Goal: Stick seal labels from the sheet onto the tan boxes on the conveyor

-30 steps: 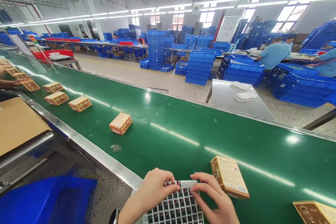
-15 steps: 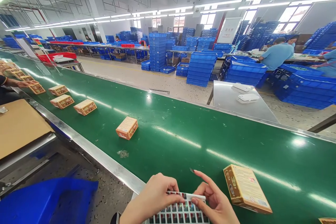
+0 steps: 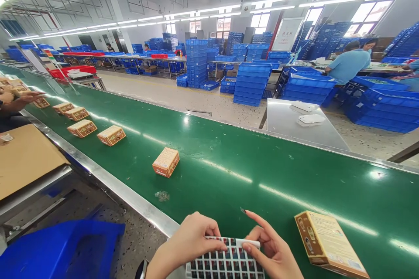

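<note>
At the near edge of the green conveyor belt, my left hand [image 3: 193,237] grips the upper left part of a white gridded tray [image 3: 225,266], its thumb along the top. Small dark and red pieces fill the tray's cells; what they are I cannot make out. My right hand [image 3: 270,246] pinches the tray's upper right corner between thumb and curled fingers, its index finger raised. The tray's lower part runs out of view. Right of my right hand, a brown and cream printed carton [image 3: 330,244] lies on the belt, apart from it.
The green belt [image 3: 209,139] runs from far left to right, carrying several similar cartons [image 3: 166,162]. A co-worker's hand [image 3: 24,99] is over its left side. Cardboard [image 3: 29,157] and a blue bin [image 3: 62,248] stand left. Beyond the belt are a metal table [image 3: 294,124] and blue crates [image 3: 250,83].
Cartons on the belt have shifted to the right. The co-worker's hand has lifted from a carton at the left. Both my hands keep hold of the tray, nearly still.
</note>
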Demonstrator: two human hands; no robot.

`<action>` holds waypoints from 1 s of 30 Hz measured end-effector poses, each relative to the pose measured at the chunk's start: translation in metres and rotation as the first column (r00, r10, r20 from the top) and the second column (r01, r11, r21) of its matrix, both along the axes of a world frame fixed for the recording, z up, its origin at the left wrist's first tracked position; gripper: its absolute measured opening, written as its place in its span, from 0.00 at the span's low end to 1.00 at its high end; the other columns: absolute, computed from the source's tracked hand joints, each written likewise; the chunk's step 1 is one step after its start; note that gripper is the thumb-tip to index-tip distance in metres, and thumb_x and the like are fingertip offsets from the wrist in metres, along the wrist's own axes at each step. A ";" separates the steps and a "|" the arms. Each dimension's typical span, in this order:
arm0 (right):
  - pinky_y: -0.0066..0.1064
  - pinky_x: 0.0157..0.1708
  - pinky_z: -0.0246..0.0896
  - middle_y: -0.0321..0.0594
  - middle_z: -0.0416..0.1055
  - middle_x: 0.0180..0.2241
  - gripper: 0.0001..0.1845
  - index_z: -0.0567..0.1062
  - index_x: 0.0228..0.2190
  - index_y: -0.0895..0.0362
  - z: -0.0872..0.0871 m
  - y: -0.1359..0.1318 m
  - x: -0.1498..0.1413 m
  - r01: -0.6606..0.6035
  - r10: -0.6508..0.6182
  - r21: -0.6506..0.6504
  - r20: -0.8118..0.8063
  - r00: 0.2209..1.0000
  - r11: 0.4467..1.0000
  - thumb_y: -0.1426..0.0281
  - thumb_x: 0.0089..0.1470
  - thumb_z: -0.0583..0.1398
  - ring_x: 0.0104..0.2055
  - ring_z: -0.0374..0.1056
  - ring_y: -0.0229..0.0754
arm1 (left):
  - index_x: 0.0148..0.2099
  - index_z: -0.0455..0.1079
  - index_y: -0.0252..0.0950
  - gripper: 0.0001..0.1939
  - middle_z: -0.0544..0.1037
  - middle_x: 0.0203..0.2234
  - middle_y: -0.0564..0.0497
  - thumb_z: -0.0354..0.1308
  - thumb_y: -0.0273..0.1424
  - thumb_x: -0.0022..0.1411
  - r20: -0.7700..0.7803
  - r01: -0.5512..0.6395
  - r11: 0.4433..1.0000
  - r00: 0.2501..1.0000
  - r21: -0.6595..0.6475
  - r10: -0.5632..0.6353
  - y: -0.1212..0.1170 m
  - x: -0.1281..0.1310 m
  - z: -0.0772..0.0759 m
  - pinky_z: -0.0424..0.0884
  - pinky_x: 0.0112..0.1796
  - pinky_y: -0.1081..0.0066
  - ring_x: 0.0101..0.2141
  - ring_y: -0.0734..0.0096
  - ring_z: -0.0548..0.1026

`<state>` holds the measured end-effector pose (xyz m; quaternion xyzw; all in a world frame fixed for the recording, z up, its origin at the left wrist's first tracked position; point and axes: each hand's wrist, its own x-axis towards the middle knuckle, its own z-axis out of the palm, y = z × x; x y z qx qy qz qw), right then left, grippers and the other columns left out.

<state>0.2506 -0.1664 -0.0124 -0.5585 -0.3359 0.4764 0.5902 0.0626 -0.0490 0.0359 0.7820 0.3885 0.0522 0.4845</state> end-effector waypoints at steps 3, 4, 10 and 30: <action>0.35 0.39 0.62 0.33 0.72 0.25 0.30 0.71 0.55 0.49 0.002 -0.001 0.001 0.008 -0.008 -0.001 0.009 1.000 1.000 0.58 0.50 0.67 0.30 0.69 0.42 | 0.27 0.80 0.36 0.09 0.75 0.16 0.57 0.68 0.37 0.53 0.011 0.007 1.000 1.000 0.001 -0.007 0.000 0.000 -0.001 0.54 0.23 0.79 0.20 0.79 0.65; 0.36 0.39 0.63 0.33 0.72 0.25 0.30 0.71 0.54 0.50 0.003 -0.001 0.000 0.013 -0.013 -0.003 0.013 1.000 1.000 0.58 0.50 0.68 0.31 0.69 0.42 | 0.27 0.80 0.36 0.09 0.73 0.16 0.58 0.67 0.37 0.53 0.017 0.013 1.000 1.000 -0.001 -0.013 0.000 0.000 -0.001 0.54 0.23 0.79 0.20 0.80 0.64; 0.35 0.38 0.63 0.33 0.72 0.25 0.30 0.72 0.53 0.50 0.004 -0.003 0.002 0.031 -0.031 -0.010 0.015 0.999 0.999 0.58 0.50 0.68 0.30 0.69 0.42 | 0.30 0.80 0.35 0.11 0.75 0.17 0.56 0.68 0.39 0.52 0.049 0.021 0.993 0.999 -0.113 -0.016 0.001 -0.001 -0.002 0.53 0.21 0.79 0.20 0.78 0.64; 0.34 0.35 0.64 0.32 0.71 0.24 0.31 0.72 0.53 0.49 0.014 -0.005 0.013 0.081 -0.081 0.002 0.015 0.997 0.997 0.57 0.49 0.69 0.29 0.70 0.43 | 0.33 0.80 0.33 0.11 0.69 0.18 0.57 0.63 0.36 0.58 0.117 0.105 0.989 0.989 -0.106 -0.092 0.003 -0.007 0.004 0.51 0.22 0.77 0.22 0.79 0.59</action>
